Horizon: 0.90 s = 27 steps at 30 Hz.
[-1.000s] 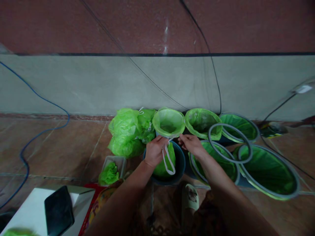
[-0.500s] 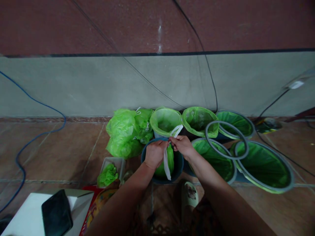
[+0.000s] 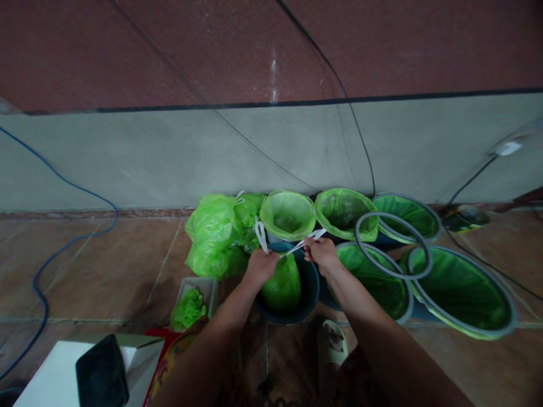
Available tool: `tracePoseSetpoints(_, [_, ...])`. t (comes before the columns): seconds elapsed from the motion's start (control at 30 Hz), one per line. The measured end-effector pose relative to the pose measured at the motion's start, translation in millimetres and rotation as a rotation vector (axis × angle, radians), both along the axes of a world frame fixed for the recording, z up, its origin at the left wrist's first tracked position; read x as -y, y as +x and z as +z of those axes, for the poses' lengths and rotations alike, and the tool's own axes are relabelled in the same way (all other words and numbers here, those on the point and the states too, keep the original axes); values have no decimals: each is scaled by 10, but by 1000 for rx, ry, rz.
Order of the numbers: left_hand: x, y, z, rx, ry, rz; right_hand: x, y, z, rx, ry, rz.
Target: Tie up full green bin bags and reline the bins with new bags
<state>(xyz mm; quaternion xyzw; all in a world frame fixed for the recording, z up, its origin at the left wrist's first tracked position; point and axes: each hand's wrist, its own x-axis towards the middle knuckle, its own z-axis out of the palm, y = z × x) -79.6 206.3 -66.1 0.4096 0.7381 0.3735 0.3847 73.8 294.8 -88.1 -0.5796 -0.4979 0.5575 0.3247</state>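
A green plastic bag (image 3: 281, 287) sits gathered inside a dark bucket (image 3: 313, 287) on the floor. White drawstrings (image 3: 292, 249) run from its neck to both hands and look taut. My left hand (image 3: 262, 265) is closed on one end, whose loop (image 3: 260, 233) sticks up beside it. My right hand (image 3: 321, 252) is closed on the other end, with a short strip (image 3: 317, 233) poking out above the fingers.
Tied green bags (image 3: 216, 234) lie left of the bucket. Several buckets lined with green bags (image 3: 287, 213) stand along the wall, with a loose grey ring (image 3: 393, 244) on them. A small tray of green bags (image 3: 189, 302), a white box (image 3: 63, 379) and a blue cable (image 3: 51, 254) lie left.
The hands have drawn apart, pulling the white drawstrings sideways and tight. The string that hung down over the bag is now lifted, and the bag's neck has closed.
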Motion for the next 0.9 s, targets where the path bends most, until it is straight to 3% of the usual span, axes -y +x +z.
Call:
tracePoseSetpoints(0.1, [-32, 29, 57, 485, 137, 174, 51, -17, 212, -225, -156, -118])
tracePoseSetpoints(0.17, [-37, 55, 117, 721, 180, 199, 91, -10, 334, -360, -155, -4])
tracePoseSetpoints(0.27, [-30, 80, 189, 850, 178, 149, 154, 0, 453, -470, -130, 212])
tracePoseSetpoints(0.4, [-8, 91, 222, 778, 199, -10, 214, -27, 507, -445, -58, 425])
tracePoseSetpoints(0.6, [-1, 116, 144, 466, 253, -300, 224, -53, 496, -277, 85, 542])
tracePoseSetpoints(0.73, [-8, 123, 1, 178, 260, -337, 219, -29, 512, -237, 125, 516])
tracePoseSetpoints(0.8, [-13, 120, -53, 141, 270, -330, 211, -9, 509, -199, 134, 523])
tracePoseSetpoints(0.9, [-22, 111, -79, 167, 267, -328, 197, 25, 476, -114, 96, 647])
